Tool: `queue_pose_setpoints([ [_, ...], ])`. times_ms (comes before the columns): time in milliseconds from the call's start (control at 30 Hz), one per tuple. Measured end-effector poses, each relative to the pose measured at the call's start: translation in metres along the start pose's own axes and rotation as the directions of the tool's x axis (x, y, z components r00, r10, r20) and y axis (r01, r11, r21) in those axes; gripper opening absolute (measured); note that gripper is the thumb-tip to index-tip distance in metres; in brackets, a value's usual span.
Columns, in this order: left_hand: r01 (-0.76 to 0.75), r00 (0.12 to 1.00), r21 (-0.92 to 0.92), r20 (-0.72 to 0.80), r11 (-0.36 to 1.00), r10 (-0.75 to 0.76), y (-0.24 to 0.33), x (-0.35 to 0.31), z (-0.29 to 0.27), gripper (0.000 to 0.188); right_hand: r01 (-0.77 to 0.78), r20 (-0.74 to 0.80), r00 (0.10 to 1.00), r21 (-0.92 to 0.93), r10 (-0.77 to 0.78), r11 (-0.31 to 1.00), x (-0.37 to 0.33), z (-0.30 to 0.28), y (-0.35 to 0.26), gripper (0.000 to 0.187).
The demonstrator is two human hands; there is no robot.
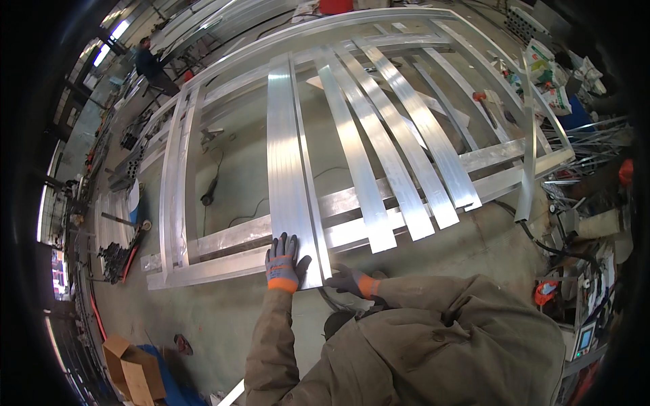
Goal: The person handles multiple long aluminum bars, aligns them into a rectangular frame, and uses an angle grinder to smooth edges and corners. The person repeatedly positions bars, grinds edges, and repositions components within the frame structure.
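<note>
A wide, shiny aluminium plank lies lengthwise across a large metal frame, its near end close to my body. On top of that plank, near its left edge, my left hand rests flat with the fingers stretched forward and the thumb out. A narrow aluminium strip runs along the plank's right side. My right hand is at the near end of this strip, its fingers closed against the edge; the fingertips are partly hidden. Both hands wear grey gloves with orange cuffs.
Several more aluminium planks lie fanned out to the right across the frame. A corded power tool is on the floor inside it. A cardboard box stands at the lower left. Another person is at the far left.
</note>
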State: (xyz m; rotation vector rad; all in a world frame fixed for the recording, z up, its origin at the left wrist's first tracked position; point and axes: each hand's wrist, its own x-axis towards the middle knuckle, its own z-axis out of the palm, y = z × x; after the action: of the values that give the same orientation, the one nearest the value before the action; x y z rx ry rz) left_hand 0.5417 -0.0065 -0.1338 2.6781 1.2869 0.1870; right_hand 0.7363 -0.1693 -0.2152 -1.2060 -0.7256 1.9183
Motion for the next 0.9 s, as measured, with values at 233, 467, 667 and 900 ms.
queue_pose_setpoints([
  [233, -0.012, 0.998, -0.090, 0.058, 0.996, 0.017, -0.009, 0.001, 0.008, 0.073, 0.300, -0.203, 0.944, 0.200, -0.260, 0.933, -0.017, -0.012, 0.062, 0.049],
  [467, 0.041, 0.989, -0.147, 0.146, 0.988, -0.020, -0.009, 0.002, 0.000, 0.079, 0.509, -0.010, 0.754, 0.640, -0.657, 0.575, 0.024, 0.012, 0.146, 0.050],
  [667, 0.040, 0.985, -0.127, 0.169, 0.991, -0.018, -0.008, 0.003, -0.004, 0.079, 0.361, -0.386, 0.810, -0.267, -0.443, 0.893, 0.003, 0.029, 0.128, 0.053],
  [900, 0.025, 0.990, -0.136, 0.139, 0.990, -0.006, -0.007, 0.002, -0.004, 0.079, 0.421, -0.416, 0.905, 0.846, -0.087, 0.328, 0.014, 0.017, 0.089, 0.041],
])
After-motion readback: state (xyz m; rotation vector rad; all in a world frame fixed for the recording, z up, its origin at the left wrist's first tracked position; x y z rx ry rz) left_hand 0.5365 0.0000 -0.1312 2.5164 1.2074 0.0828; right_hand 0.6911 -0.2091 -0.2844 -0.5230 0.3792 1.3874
